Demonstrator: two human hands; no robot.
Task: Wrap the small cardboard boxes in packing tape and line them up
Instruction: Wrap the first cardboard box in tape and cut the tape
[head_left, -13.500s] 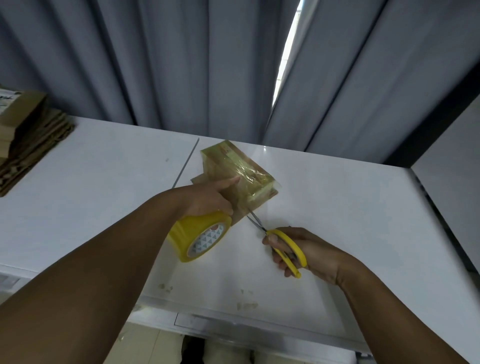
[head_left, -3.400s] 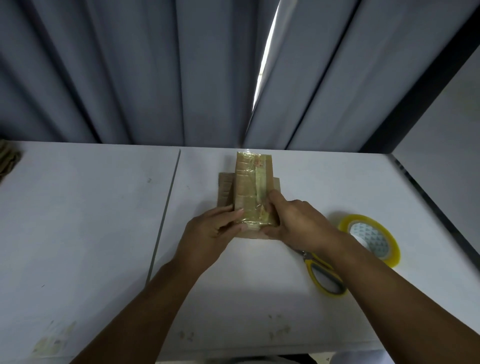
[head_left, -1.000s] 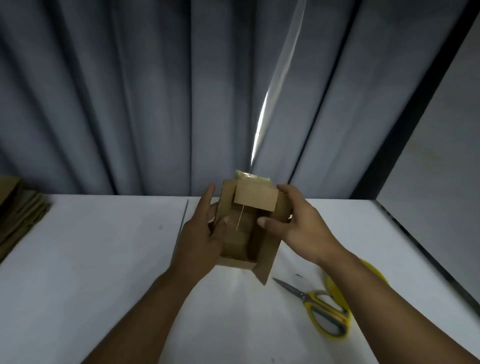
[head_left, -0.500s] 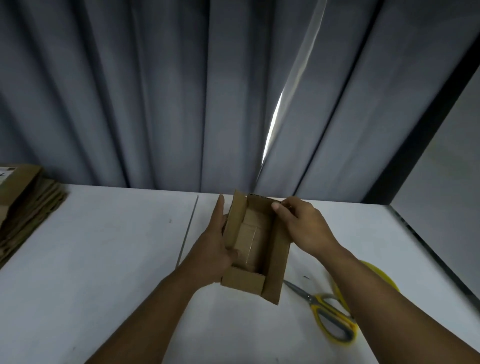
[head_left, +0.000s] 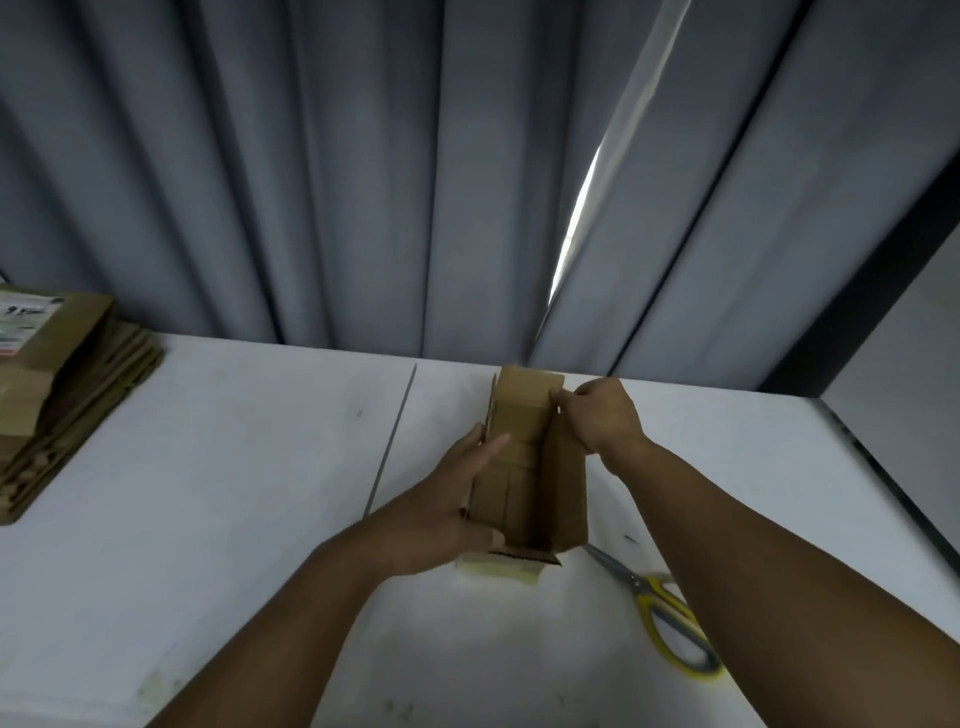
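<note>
A small cardboard box (head_left: 524, 467) sits on the white table (head_left: 234, 493) with its open side up and its flaps standing. A taped, shiny bottom edge shows below its near end. My left hand (head_left: 447, 499) grips the box's left wall, thumb at the near corner and fingers along the side. My right hand (head_left: 597, 415) pinches the far right flap at the box's top corner. The tape roll is hidden behind my right forearm.
Yellow-handled scissors (head_left: 660, 618) lie on the table to the right of the box, partly under my right arm. A stack of flattened cardboard boxes (head_left: 57, 395) lies at the table's left edge. Grey curtains (head_left: 363, 182) hang behind. A seam (head_left: 389, 441) divides the tabletop.
The box has come down from mid-air to the table, open side up. My right hand has moved to the far right flap, and my left hand stays on the left wall.
</note>
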